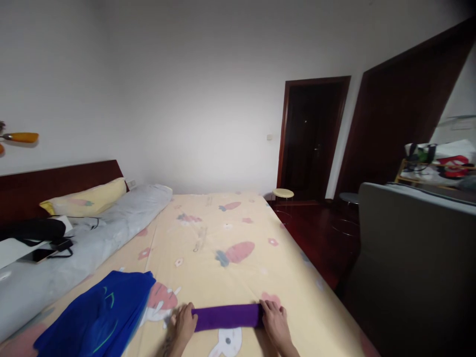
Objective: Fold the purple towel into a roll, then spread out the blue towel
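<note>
**Desk:** What do you have on the head camera?

**Operator:** I'm looking down a bed with a pale yellow sheet (pixel 223 233) printed with carrots and rabbits. At the near edge lies a purple cloth (pixel 227 317), folded or rolled into a long narrow strip that runs left to right across the sheet.

**Desk:** And the hands?

**Operator:** My left hand (pixel 185 321) is at the left end of the strip, fingers curled round that end. My right hand (pixel 274 321) is at the right end, fingers bent over it and pressing down. Both are partly closed on the cloth; I can't tell how tight either grip is, since the fingertips are tucked out of sight.

**Desk:** Is the strip lifted?

**Operator:** It lies flat on the sheet between the two hands, level, with a printed white rabbit just below it.

**Desk:** What else is close by?

**Operator:** A blue garment (pixel 100 317) with a thin green mark lies crumpled on the sheet to the left of my left hand, near but apart from the purple cloth. Further left a long grey bolster (pixel 92 243) runs along the bed, with a yellow pillow (pixel 89 198) at the dark wooden headboard (pixel 55 183). A phone (pixel 40 255) and a dark cable sit near it.

**Desk:** The room?

**Operator:** A small round stool (pixel 283 194) stands past the far corner of the bed, before a dark doorway (pixel 312 139). A grey sofa back (pixel 416 248) fills the right side.
</note>
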The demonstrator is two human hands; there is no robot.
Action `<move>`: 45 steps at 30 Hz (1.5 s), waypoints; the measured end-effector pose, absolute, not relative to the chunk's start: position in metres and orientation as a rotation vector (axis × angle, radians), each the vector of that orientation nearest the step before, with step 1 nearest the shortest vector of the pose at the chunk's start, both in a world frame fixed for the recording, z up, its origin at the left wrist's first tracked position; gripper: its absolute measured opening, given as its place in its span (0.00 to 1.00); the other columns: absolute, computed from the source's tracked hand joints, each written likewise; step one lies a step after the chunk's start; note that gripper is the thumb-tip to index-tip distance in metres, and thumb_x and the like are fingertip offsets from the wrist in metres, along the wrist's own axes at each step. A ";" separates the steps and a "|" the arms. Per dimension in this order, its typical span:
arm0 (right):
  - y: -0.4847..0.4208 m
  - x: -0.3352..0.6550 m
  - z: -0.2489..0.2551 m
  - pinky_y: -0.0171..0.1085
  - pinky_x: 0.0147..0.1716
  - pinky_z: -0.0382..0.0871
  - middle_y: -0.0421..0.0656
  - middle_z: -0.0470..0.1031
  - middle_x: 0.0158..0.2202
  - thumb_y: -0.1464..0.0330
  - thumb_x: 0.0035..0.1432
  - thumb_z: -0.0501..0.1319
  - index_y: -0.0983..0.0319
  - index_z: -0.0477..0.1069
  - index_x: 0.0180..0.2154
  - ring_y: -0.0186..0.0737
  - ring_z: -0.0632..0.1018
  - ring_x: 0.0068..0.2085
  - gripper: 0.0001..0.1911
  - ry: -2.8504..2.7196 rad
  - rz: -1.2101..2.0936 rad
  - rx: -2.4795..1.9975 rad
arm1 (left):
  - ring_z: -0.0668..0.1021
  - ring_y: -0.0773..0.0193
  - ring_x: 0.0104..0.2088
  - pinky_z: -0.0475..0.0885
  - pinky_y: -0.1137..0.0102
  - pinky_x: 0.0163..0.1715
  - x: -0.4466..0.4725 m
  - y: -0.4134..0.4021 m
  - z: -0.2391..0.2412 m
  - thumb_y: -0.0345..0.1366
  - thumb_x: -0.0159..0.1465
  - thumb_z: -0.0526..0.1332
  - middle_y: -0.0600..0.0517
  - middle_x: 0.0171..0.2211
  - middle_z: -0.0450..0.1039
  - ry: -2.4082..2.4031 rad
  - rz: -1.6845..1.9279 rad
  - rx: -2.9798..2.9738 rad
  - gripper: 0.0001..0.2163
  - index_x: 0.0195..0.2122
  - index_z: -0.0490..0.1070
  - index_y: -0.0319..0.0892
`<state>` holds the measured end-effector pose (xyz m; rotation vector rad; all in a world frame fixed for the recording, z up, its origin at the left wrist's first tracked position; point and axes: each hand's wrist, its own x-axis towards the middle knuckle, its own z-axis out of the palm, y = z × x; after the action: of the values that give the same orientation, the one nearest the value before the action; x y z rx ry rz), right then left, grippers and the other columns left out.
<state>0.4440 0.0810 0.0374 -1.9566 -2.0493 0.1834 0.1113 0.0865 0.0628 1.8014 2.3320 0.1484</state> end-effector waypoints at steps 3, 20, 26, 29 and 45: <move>0.083 0.440 0.041 0.50 0.55 0.54 0.50 0.70 0.57 0.76 0.59 0.42 0.58 0.68 0.55 0.51 0.69 0.57 0.27 -1.997 0.170 -1.987 | 0.70 0.55 0.56 0.60 0.59 0.51 0.112 0.096 0.059 0.29 0.59 0.52 0.46 0.50 0.74 2.350 0.153 1.764 0.16 0.45 0.72 0.44; 0.083 0.376 0.023 0.55 0.61 0.50 0.48 0.66 0.62 0.68 0.55 0.53 0.57 0.64 0.59 0.54 0.65 0.62 0.29 -2.248 0.428 -1.639 | 0.56 0.57 0.67 0.51 0.58 0.65 0.173 0.084 0.018 0.25 0.55 0.47 0.50 0.67 0.56 1.974 0.100 2.127 0.33 0.64 0.57 0.45; 0.079 0.454 0.001 0.61 0.60 0.50 0.48 0.62 0.65 0.62 0.62 0.48 0.55 0.62 0.60 0.55 0.62 0.64 0.26 -2.121 0.331 -1.766 | 0.62 0.60 0.64 0.56 0.62 0.62 0.089 0.076 -0.013 0.24 0.58 0.47 0.53 0.65 0.61 2.255 0.085 2.197 0.31 0.63 0.60 0.48; 0.082 0.459 0.009 0.60 0.59 0.51 0.49 0.62 0.64 0.65 0.60 0.47 0.56 0.62 0.60 0.53 0.64 0.63 0.27 -2.112 0.339 -1.801 | 0.63 0.62 0.64 0.57 0.64 0.61 0.081 0.077 -0.015 0.22 0.57 0.47 0.53 0.64 0.62 2.273 0.069 2.238 0.32 0.63 0.59 0.48; 0.120 0.437 0.187 0.41 0.46 0.58 0.42 0.77 0.35 0.72 0.44 0.56 0.61 0.70 0.36 0.41 0.74 0.39 0.13 -2.137 0.329 -1.495 | 0.67 0.61 0.60 0.59 0.68 0.59 0.104 0.086 0.042 0.26 0.54 0.57 0.53 0.57 0.70 2.165 0.188 1.975 0.26 0.55 0.67 0.51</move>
<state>0.4374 0.1203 0.1867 -1.4946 -2.1372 0.3291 0.1038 0.0863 0.0417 1.9753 2.1648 0.1882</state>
